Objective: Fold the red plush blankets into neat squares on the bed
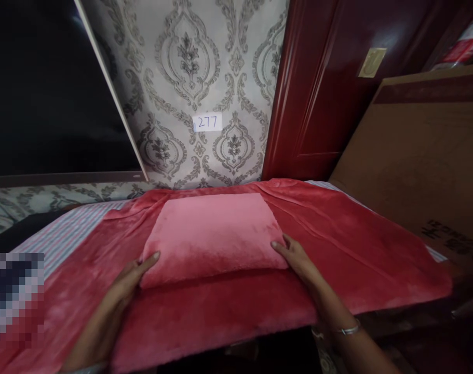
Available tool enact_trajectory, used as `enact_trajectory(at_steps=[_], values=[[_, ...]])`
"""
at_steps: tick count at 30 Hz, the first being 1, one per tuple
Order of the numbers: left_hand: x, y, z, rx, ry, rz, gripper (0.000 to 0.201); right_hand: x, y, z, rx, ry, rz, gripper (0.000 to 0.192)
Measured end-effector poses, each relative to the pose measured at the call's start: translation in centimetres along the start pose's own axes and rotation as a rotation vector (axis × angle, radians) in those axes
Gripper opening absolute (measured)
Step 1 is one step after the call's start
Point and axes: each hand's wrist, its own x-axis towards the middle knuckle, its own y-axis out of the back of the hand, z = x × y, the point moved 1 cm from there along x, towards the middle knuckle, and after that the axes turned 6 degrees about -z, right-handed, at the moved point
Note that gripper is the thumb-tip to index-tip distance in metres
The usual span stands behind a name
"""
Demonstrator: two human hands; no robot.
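Head view: a paper label (207, 122) on the patterned wall reads "277". Below it, the left hand (133, 275) and right hand (296, 257) lie flat, fingers spread, against the near corners of a folded pink blanket (213, 234) resting on a red blanket (337, 244). Print on the cardboard box (423, 161) is cut off and unreadable.

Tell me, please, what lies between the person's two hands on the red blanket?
In the head view, the folded pink cloth lies between the left hand and right hand; each hand touches one near corner. It rests on the red blanket.

Both arms reach forward; the left hand (133, 272) and right hand (296, 257) lie palm-down, fingers extended, well apart.
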Motion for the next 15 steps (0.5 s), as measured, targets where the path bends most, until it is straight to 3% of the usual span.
enact_trajectory(at_steps=[4,9,15], values=[[0.6,0.2,-0.7,-0.055,-0.019,0.082,0.04,-0.1,0.0,0.0,0.053,-0.004,-0.006,0.075],[0.9,0.8,-1.4,-0.022,-0.048,0.027,0.047,-0.9,0.6,0.5,0.018,-0.094,0.016,0.074],[0.5,0.3,0.3,-0.129,-0.107,-0.013,0.053,-0.6,0.6,1.4,-0.013,-0.091,0.02,0.077]])
